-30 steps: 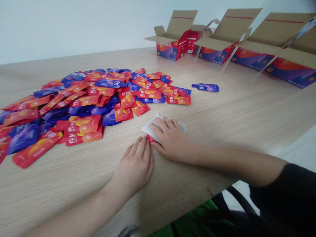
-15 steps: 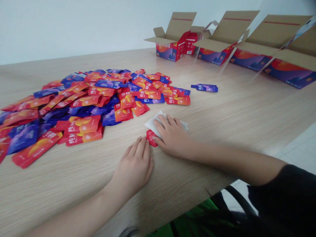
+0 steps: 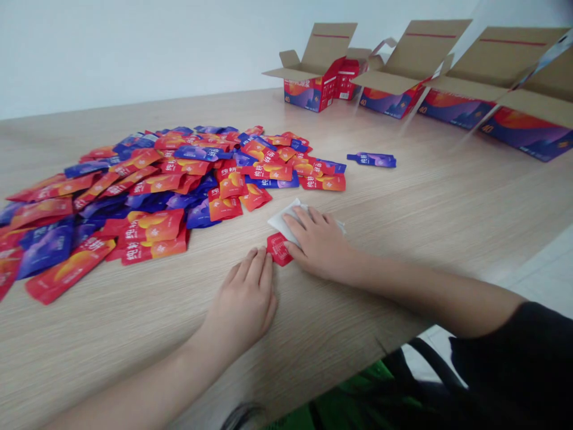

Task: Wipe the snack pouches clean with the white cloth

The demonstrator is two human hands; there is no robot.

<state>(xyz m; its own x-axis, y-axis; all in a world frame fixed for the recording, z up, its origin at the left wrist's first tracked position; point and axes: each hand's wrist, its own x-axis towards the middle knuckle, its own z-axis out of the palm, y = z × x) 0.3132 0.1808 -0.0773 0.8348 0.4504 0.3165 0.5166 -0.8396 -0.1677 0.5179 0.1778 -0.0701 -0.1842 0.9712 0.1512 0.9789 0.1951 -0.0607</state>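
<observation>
My right hand (image 3: 320,245) lies flat, fingers stretched out, pressing a white cloth (image 3: 284,217) onto a red sachet (image 3: 278,248) on the wooden table (image 3: 430,203). Only the sachet's left end shows from under the cloth and hand. My left hand (image 3: 244,304) rests flat on the table, fingers together and straight, its fingertips touching the sachet's near left edge. A big heap of red and purple sachets (image 3: 147,191) lies to the left, beyond both hands.
A single purple sachet (image 3: 372,159) lies apart, right of the heap. Several open cardboard boxes with red and purple sides (image 3: 313,89) (image 3: 514,119) stand along the far right of the table. The table's near edge (image 3: 358,364) runs just under my forearms.
My right hand has slid the cloth to the right and slightly away along the sachet, uncovering more of its red left end. My left hand has barely moved.
</observation>
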